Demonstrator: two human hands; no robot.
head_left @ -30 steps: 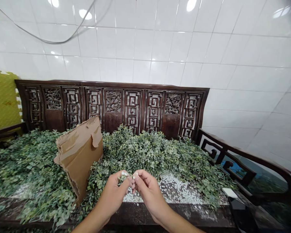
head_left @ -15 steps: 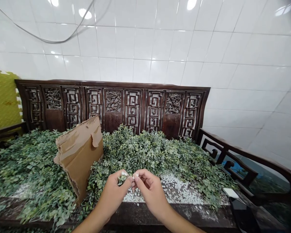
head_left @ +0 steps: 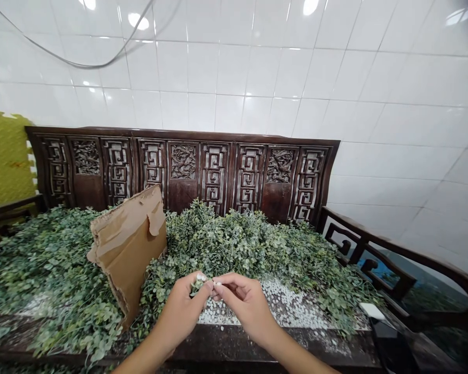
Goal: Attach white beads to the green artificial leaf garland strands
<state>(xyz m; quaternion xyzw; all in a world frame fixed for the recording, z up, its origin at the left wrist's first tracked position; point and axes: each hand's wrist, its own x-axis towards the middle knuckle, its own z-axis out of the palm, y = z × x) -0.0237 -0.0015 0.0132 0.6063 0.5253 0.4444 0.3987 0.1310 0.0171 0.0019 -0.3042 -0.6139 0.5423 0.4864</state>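
Observation:
My left hand (head_left: 185, 304) is closed in a pinch, with small white round pieces (head_left: 200, 278) showing at its curled forefinger. Green leaves show in the gap behind its thumb; whether they are held, I cannot tell. Fingertip to fingertip with it, my right hand (head_left: 247, 304) pinches a tiny white piece (head_left: 218, 283). Beneath and beyond both hands, many loose white pieces (head_left: 292, 306) are scattered over the dark wooden bench seat (head_left: 218, 345). Heaped artificial greenery (head_left: 234, 241) rises just behind my hands.
A torn cardboard sheet (head_left: 134, 259) stands upright in the greenery to the left. Carved bench back (head_left: 183, 192) and right armrest (head_left: 398, 259) bound the seat. At the right lie a white object (head_left: 372, 310) and a black one (head_left: 395, 345). A yellow mat (head_left: 8, 161) leans at far left.
My right fingers have shifted slightly, and the white piece at their tips sits a little lower and further right. My left hand has barely moved.

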